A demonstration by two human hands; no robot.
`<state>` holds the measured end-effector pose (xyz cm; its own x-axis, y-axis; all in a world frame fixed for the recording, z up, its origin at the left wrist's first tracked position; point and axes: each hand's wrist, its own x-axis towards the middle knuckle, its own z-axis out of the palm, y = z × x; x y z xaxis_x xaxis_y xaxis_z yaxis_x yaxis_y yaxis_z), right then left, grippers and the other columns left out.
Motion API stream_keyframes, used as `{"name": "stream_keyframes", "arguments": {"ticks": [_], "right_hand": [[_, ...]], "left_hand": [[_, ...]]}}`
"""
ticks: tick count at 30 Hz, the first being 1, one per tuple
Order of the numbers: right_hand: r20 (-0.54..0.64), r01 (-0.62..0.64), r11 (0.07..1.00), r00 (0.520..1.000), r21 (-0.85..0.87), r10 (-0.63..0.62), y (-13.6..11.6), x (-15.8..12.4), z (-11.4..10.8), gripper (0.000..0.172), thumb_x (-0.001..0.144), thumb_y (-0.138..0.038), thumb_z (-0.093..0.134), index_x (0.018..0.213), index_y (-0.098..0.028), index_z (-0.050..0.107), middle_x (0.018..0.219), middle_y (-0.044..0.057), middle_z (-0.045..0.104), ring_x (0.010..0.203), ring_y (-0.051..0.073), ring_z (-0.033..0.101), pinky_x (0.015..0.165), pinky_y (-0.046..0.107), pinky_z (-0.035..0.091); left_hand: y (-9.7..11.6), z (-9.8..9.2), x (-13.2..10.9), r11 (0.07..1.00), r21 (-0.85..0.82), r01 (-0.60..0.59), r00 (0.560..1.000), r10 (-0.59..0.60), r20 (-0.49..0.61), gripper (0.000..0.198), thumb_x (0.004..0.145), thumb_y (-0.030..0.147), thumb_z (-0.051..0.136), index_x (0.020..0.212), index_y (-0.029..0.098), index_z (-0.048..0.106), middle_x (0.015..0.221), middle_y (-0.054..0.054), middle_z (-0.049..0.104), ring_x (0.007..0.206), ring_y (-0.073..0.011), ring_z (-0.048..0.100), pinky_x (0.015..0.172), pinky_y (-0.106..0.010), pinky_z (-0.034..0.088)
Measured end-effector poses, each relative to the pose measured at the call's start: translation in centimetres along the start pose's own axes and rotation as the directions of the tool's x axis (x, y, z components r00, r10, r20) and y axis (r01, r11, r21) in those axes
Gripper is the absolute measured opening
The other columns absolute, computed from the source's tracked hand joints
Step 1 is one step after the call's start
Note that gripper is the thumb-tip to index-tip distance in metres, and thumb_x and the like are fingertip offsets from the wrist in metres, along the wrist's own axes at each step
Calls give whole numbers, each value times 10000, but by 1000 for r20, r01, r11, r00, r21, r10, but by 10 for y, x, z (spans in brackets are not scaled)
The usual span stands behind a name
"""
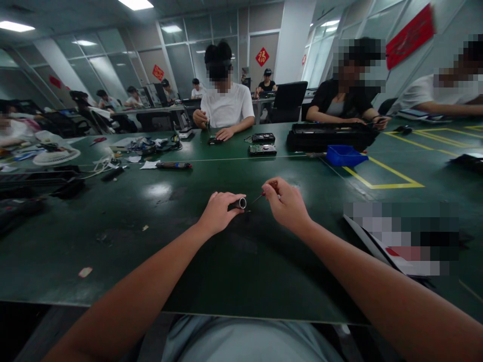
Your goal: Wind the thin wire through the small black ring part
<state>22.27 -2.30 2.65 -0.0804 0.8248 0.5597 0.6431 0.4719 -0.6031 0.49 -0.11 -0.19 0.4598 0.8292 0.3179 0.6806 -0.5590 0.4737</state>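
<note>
My left hand (221,211) is closed around a short dark cylindrical tube (237,203). A pale ring rims the tube's open end, which faces right; the rest is hidden by my fingers. My right hand (285,203) grips a small screwdriver (260,196) by its reddish handle. Its thin shaft points down and left toward the tube's mouth, with a gap between them. Below the shaft's tip, a tiny light speck (248,211) lies on the green tabletop (241,271); I cannot make out what it is.
Two hard drives (263,150) lie across the table near a blue bin (346,156) and a long black casing (328,137). To the left are a cylindrical device (174,165), tangled cables (151,146) and a white fan grille (56,157). Co-workers sit opposite.
</note>
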Motion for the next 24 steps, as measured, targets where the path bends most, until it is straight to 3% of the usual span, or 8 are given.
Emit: {"name": "stream_keyframes", "arguments": {"ticks": [5,9,11,13,15,17,20,24], "right_hand": [[-14,-24,1000,1000,-10,24,0,0,0,235,973,-368,438,898,-208,594,753,47,672,668,197,606,638,328,405],[-17,-25,1000,1000,-1,25,1,1,1,250,972,-381,444,894,-200,598,748,48,670,677,197,614,636,320,403],[-21,-28,1000,999,1,28,1,1,1,253,971,-379,446,889,-195,600,743,49,670,675,196,616,636,318,401],[-18,-27,1000,999,0,27,1,1,1,255,974,-378,445,889,-194,601,743,49,669,674,195,614,637,317,399],[-15,-25,1000,1000,0,25,0,1,0,258,978,-378,442,894,-194,601,747,49,669,682,197,617,642,317,401],[-16,-24,1000,1000,-2,24,-1,1,0,260,980,-377,440,897,-194,603,752,50,670,689,198,620,645,318,402],[-16,-26,1000,1000,-6,26,-1,0,0,259,981,-375,441,905,-193,607,751,49,670,692,199,623,645,316,405],[-23,-21,1000,1000,-13,21,1,1,1,255,981,-375,442,913,-196,611,755,50,678,707,204,636,658,318,413]], "left_hand": [[0,5,4,900,-422,109,981,-165,-99,364,863,230,687,1222,210,634,1205,-76,670,1111,-222,616,1027,-407,453],[1,9,8,565,-816,125,939,-333,-87,322,893,236,625,1207,186,577,1145,-90,652,952,-182,643,884,-348,507],[1,9,9,398,-909,123,924,-379,-41,314,910,249,592,1217,200,548,1076,-74,632,846,-153,624,771,-301,505],[0,8,9,331,-934,131,924,-382,-6,283,919,289,579,1187,209,541,986,-50,603,765,-133,585,675,-262,473],[-1,6,8,405,-902,153,934,-357,-2,253,928,372,570,1117,205,553,904,-34,576,702,-126,541,613,-249,437],[-1,4,6,608,-774,177,948,-317,-33,289,931,457,557,1062,200,571,851,-29,573,677,-134,522,612,-265,433],[2,1,3,911,-387,139,979,-185,-84,297,920,454,583,1070,199,612,921,-53,632,811,-190,581,750,-335,479],[11,5,2,998,-60,23,1000,-22,4,283,964,324,505,1191,201,620,1160,-82,641,1050,-238,601,895,-384,480]]}}
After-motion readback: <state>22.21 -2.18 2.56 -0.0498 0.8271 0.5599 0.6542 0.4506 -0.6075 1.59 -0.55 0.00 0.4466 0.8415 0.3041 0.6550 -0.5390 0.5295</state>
